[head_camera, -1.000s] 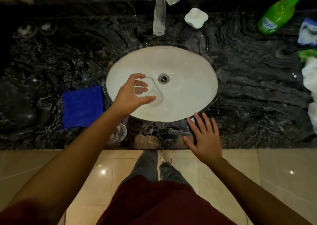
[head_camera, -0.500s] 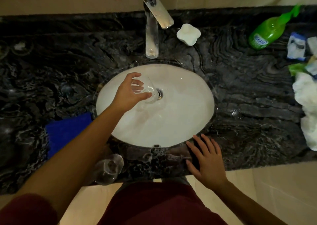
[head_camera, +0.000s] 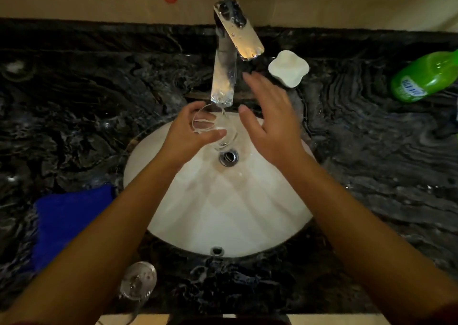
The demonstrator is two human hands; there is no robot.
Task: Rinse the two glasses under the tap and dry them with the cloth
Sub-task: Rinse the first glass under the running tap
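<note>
- Left hand [head_camera: 188, 136]: fingers and thumb curled round a clear drinking glass [head_camera: 214, 129], held tilted over the back of the basin, mouth towards the spout of the tap [head_camera: 224, 77].
- The glass is thin-walled and see-through; finger outlines show through it. Whether water is running into it is hard to tell.
- Right hand [head_camera: 270, 124]: fingers straight and spread, holding nothing, palm down, hovering just right of the spout and below the lever handle [head_camera: 241, 29]. No contact with the lever visible.
- Tap: polished chrome, squared column, flat rectangular lever angled to the right, droplets on the metal.
- Sink [head_camera: 223, 213]: white glazed oval, undermounted, chrome drain ring in the middle, small overflow hole at the near wall.
- Countertop [head_camera: 371, 163]: black marble with grey-white wavy veining, glossy, wet patches near the basin.
- Second glass [head_camera: 138, 280]: clear, round, standing on the countertop at its near edge, left of the basin, partly behind the left forearm.
- Blue cloth [head_camera: 67, 220]: deep blue, fuzzy pile, roughly square, lying flat on the countertop left of the basin, just behind the second glass.
- Soap dish [head_camera: 288, 68]: white, lobed outline, right of the tap.
- Green bottle [head_camera: 426, 77]: translucent plastic, lying on its side at the far right, label blurred.
</note>
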